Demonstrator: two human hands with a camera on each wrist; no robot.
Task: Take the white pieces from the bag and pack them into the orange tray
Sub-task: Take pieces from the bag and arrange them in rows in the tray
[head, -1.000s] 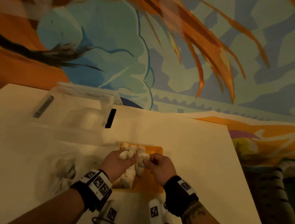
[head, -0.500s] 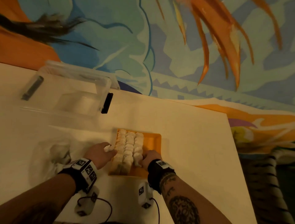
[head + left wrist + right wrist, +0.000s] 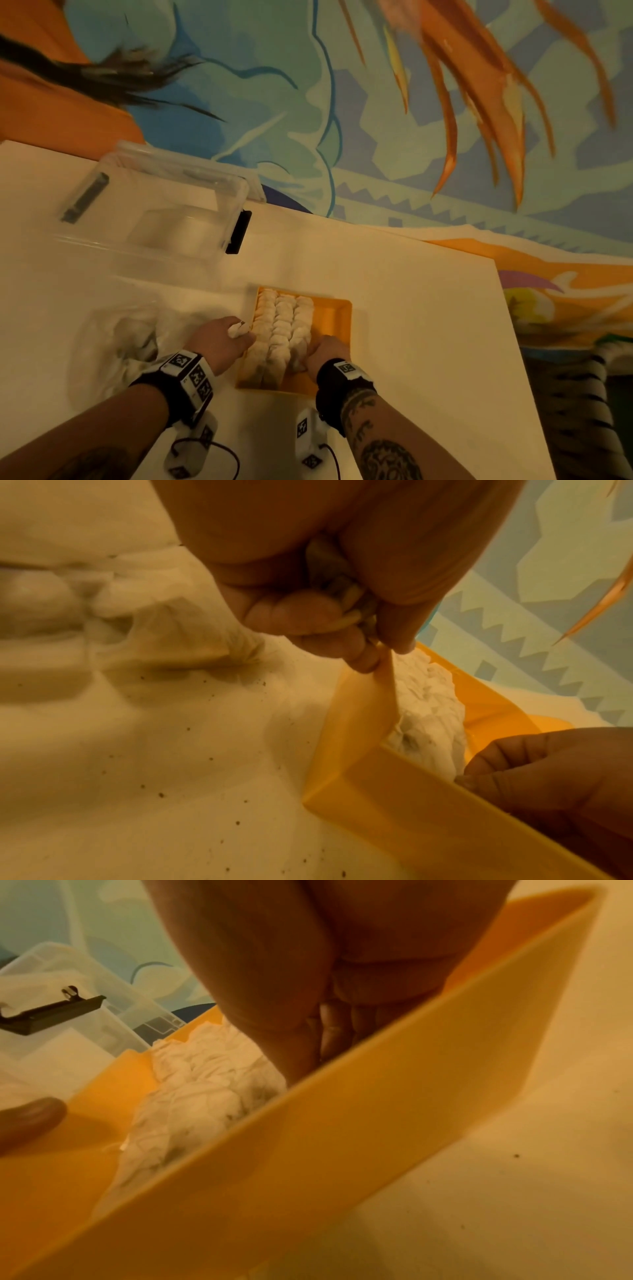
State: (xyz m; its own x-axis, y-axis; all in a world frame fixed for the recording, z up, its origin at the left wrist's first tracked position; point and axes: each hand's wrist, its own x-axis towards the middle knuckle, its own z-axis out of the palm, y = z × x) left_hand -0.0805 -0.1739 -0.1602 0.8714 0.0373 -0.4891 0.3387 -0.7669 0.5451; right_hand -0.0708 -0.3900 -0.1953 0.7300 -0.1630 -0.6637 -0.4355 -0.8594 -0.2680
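The orange tray [image 3: 337, 320] lies on the table and holds three rows of white pieces [image 3: 282, 329]; its right strip is bare. My left hand [image 3: 222, 342] rests at the tray's left wall [image 3: 359, 710] and grips a handful of white pieces [image 3: 346, 607]. My right hand [image 3: 325, 353] reaches down inside the tray's near end, thumb and fingertips bunched on the nearest white piece of the right row [image 3: 260, 1093]. The near wall [image 3: 377, 1123] hides those fingertips. The clear bag [image 3: 116, 349], with white pieces still in it, lies crumpled left of my left hand.
A clear plastic box [image 3: 164, 219] with a black latch [image 3: 239, 231] stands behind the bag and tray. The table's right edge [image 3: 507, 342] drops off to a patterned floor. Small dark crumbs dot the table near the tray.
Both hands came down from above the tray. The right hand carried a piece taken from the left handful to the near end of the right row. The left hand settled at the left wall.
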